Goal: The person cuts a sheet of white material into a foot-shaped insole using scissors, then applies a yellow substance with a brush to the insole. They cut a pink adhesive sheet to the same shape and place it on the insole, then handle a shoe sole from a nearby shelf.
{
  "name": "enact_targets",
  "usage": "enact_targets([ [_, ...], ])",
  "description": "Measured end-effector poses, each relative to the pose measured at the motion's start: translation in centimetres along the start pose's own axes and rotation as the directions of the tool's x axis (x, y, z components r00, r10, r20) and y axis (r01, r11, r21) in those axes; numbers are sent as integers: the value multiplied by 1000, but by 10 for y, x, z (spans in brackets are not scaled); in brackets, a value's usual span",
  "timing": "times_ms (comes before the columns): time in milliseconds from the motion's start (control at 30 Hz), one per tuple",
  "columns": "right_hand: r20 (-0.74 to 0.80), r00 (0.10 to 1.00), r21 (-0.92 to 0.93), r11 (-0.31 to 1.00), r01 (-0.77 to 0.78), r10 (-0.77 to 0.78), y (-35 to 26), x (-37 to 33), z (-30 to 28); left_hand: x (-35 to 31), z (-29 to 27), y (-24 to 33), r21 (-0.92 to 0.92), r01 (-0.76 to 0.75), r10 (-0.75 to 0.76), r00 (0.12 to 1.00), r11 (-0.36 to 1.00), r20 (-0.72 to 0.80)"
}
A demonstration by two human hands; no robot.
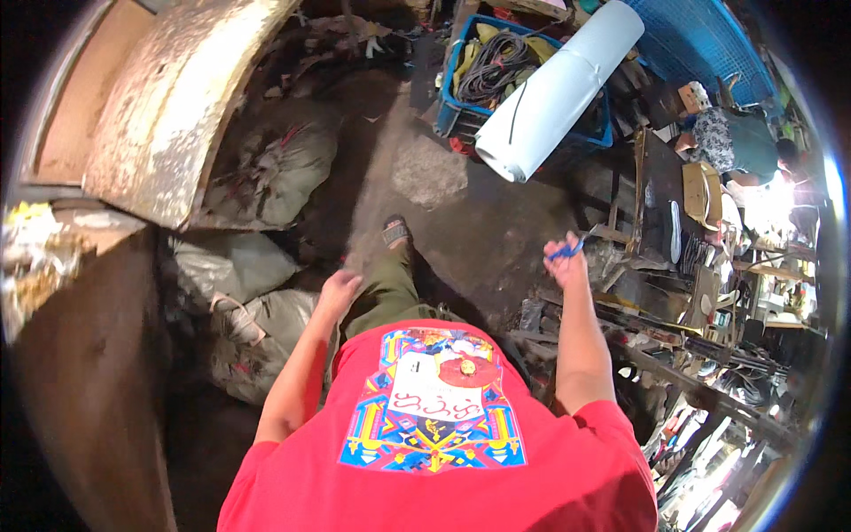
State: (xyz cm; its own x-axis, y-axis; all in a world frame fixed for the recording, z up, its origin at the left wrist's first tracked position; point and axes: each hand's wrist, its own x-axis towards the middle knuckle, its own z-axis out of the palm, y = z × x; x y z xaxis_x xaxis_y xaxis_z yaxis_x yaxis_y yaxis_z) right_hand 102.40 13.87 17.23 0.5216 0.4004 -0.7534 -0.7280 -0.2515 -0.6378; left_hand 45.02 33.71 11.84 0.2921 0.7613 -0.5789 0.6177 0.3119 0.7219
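My right hand (566, 262) is held out at the right, its fingers closed around a small tool with blue handles (564, 252). A thin tip sticks out beyond the fingers; it looks like small scissors. At the left, my left hand (340, 289) hangs beside my thigh with its fingers curled. Whatever it may hold is hidden. Below that hand lie full, pale sacks (266, 332). My sandalled foot (395, 232) is on the dark floor ahead.
A large white roll (563, 89) lies across a blue crate (452, 97) holding coiled dark cord (496, 66). Another sack (288, 164) stands at left by a wooden panel (168, 97). Cluttered racks (709, 355) line the right, where a person (749, 146) bends among materials.
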Motion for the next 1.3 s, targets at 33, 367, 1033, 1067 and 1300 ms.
enact_targets([
  [33,-19,1000,21,1000,12,-12,-26,19,20,25,14,48,-105,77,-67,993,991,94],
  [367,-105,973,120,968,220,-208,-264,218,155,190,174,323,-437,540,-234,781,720,580],
  [1033,79,652,-72,648,758,-754,-310,173,339,166,66,377,-782,23,55,996,623,73],
  [1067,105,643,-63,640,766,-759,-305,150,369,163,44,368,-760,-10,64,997,650,41],
  [1300,350,620,85,683,725,-702,-274,24,620,154,-102,295,-854,3,-33,999,519,-16],
])
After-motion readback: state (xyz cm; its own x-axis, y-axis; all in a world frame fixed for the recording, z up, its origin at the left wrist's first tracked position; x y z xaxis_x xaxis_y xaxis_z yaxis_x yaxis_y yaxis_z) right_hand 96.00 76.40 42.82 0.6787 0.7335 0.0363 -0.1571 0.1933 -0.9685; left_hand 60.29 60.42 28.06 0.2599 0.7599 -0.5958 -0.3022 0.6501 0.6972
